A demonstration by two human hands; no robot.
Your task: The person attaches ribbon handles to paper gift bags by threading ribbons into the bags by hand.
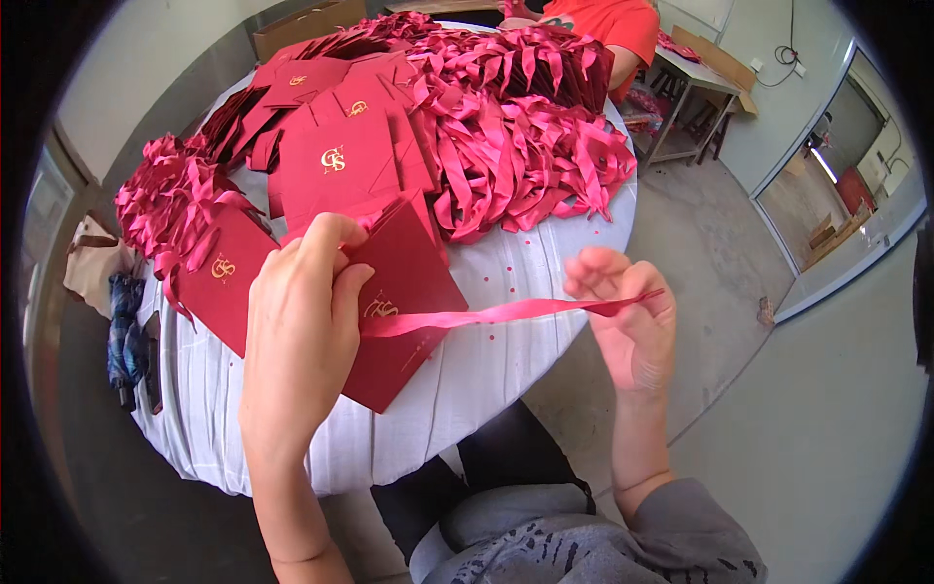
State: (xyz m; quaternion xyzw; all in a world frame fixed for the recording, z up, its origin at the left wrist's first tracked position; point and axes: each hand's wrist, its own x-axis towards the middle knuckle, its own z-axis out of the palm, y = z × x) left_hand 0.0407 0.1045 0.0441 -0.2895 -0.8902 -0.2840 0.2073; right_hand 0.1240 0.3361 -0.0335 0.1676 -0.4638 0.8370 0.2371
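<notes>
My left hand [302, 316] is closed on the upper edge of a dark red paper gift bag [418, 268] with a gold emblem, holding it tilted over the near side of the table. From beside that hand a pink-red ribbon [506, 313] stretches almost level to the right. Its far end lies in my right hand [632, 316], which is raised off the table's right edge with the fingers curled and slightly blurred. The ribbon's near end is hidden behind my left fingers. Another red bag [219, 277] lies flat just left of my left hand.
A round table with a white cloth [209, 419] bears stacked red bags [341, 161] and heaped ribbons [525, 165]. Another person in an orange-red shirt [623, 29] is at the far side. A folded umbrella [126, 326] is at the left edge; a metal-legged table [696, 73] stands back right.
</notes>
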